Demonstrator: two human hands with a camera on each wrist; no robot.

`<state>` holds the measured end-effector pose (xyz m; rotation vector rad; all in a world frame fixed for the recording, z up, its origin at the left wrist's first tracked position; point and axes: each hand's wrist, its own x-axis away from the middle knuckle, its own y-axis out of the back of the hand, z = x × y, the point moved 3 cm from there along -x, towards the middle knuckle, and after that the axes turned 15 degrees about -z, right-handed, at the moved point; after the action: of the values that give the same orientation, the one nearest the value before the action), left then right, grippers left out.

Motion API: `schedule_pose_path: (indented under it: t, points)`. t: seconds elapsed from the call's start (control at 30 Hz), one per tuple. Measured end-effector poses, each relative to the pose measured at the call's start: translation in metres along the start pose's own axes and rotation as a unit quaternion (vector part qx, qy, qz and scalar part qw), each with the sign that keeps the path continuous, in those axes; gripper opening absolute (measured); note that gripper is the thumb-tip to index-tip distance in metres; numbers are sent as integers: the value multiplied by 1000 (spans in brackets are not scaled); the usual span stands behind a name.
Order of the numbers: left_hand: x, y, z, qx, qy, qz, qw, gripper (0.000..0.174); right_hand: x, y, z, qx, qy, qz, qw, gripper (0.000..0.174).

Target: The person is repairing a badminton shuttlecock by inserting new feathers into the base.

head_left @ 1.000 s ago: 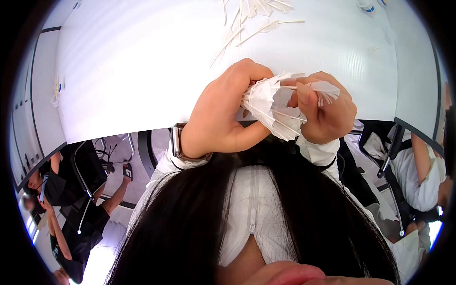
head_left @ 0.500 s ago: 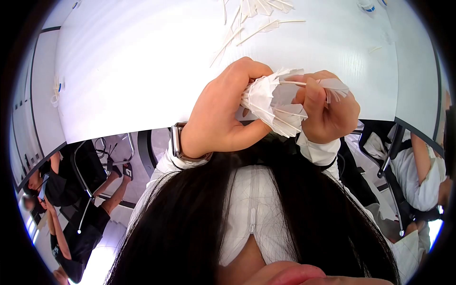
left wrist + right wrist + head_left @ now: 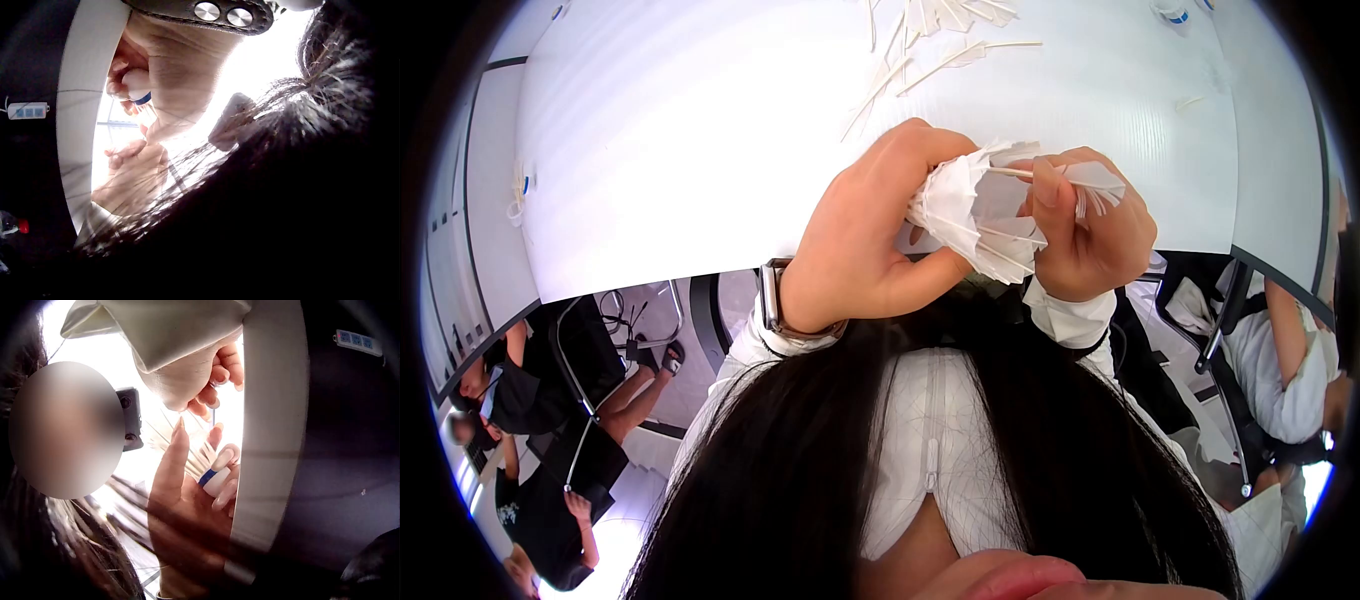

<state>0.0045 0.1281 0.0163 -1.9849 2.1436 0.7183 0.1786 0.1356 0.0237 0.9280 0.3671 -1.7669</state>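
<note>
A ring of white pieces on thin sticks (image 3: 950, 205) flares out like a cup from the left hand (image 3: 860, 235), whose fingers and thumb curl round it. In the right wrist view a white object with a blue band (image 3: 215, 481) lies within the left hand (image 3: 194, 519), at the base of the sticks. The right hand (image 3: 1100, 230) pinches one thin stick with a white feather-like piece (image 3: 1100, 182) between thumb and fingers, at the right rim of the ring. Some right fingertips are hidden behind the ring.
More sticks with white pieces (image 3: 945, 65) lie on the white table (image 3: 700, 150) beyond the hands. A small cup (image 3: 1170, 12) stands at the far right, another (image 3: 516, 208) at the left edge. People sit at both sides.
The right hand with its stick has shifted slightly right and up. The left hand's grip looks the same, with the ring tilted slightly upward. At left, a seated person has moved.
</note>
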Motion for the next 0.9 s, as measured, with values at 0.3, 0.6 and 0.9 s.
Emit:
schedule_pose_path:
  t: [0.3,0.6,0.9]
  points:
    - [1,-1,0,15,10,5,1000,46,-1,-5,2,-11,12,34,999,15]
    - [3,-1,1,35,18,15,999,44,-2,0,0,-28,-31,74,996,23]
    - [-1,-1,-1,9,-17,38,999,42,11,0,-4,-99,-110,-67,987,14]
